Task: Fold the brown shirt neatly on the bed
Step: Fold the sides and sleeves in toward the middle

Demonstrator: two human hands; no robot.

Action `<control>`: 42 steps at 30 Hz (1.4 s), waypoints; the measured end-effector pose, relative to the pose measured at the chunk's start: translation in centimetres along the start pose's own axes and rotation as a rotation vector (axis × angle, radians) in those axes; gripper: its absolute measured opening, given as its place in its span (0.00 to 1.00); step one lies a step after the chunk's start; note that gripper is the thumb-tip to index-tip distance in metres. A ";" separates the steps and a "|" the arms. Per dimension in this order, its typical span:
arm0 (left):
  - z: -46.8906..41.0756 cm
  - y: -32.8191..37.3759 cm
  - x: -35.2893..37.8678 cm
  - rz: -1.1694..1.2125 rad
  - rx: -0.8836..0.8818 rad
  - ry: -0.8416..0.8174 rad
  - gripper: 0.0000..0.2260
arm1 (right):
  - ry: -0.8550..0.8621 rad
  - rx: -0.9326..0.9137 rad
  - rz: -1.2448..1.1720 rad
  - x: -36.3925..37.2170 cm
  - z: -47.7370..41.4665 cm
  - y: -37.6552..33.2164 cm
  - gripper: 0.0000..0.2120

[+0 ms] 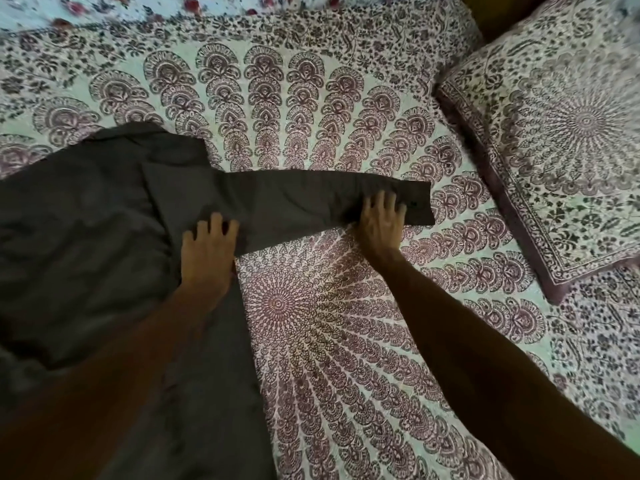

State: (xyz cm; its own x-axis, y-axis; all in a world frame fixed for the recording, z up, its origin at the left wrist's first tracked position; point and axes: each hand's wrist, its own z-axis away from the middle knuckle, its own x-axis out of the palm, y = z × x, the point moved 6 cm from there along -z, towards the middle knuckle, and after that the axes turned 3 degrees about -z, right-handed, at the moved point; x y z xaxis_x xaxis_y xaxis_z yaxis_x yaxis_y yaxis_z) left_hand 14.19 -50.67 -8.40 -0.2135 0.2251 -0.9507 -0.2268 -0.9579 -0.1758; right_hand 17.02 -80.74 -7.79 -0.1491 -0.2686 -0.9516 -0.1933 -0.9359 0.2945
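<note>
The brown shirt [90,237] lies spread on the left half of the bed [346,341], its collar towards the far side. One long sleeve [304,199] stretches out flat to the right, ending in a buttoned cuff. My left hand [207,254] rests palm down with fingers spread where the sleeve meets the body of the shirt. My right hand [381,220] presses flat on the sleeve just short of the cuff, fingers apart. Neither hand grips the cloth. The shirt's left part runs out of frame.
A bedsheet with a maroon mandala print covers the bed. A pillow [561,140] in matching print lies at the right. A second, rose-patterned cloth [138,8] runs along the far edge.
</note>
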 end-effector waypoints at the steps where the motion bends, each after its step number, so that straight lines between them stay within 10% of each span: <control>1: 0.1 -0.1 -0.1 0.018 -0.018 0.006 0.35 | 0.016 -0.014 -0.005 0.0 -0.2 0.1 0.21; 15: 3.8 -8.2 0.7 0.313 -0.227 -0.028 0.23 | -0.175 -0.398 -0.421 -4.8 15.8 -5.7 0.20; 21: 5.5 -10.5 2.1 0.562 -0.105 0.083 0.15 | -0.348 -0.333 -0.465 -8.0 26.0 -12.2 0.26; 24: 7.1 -11.7 2.6 0.837 -0.353 0.036 0.17 | -0.253 -0.274 -0.475 -11.4 29.4 -14.2 0.26; 27: 10.1 -10.3 4.0 1.330 -0.652 -0.268 0.20 | -0.220 -0.162 -0.542 -13.8 31.8 -14.3 0.22; 31: 13.8 -5.5 3.1 1.806 -0.636 -0.765 0.30 | -0.171 -0.094 -0.575 -15.2 33.6 -14.5 0.22; 42: 4.5 -10.1 10.7 1.922 -0.859 -0.340 0.21 | -0.096 -0.227 -0.371 -13.5 37.5 -17.1 0.40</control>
State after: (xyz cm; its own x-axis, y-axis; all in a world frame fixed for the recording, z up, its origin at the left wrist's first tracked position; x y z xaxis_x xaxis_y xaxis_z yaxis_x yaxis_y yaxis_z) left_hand 9.91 -37.78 -15.61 0.2660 -0.9639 0.0108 0.7870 0.2236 0.5750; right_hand -14.02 -52.52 3.29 -0.2013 0.1072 -0.9736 -0.0340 -0.9942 -0.1024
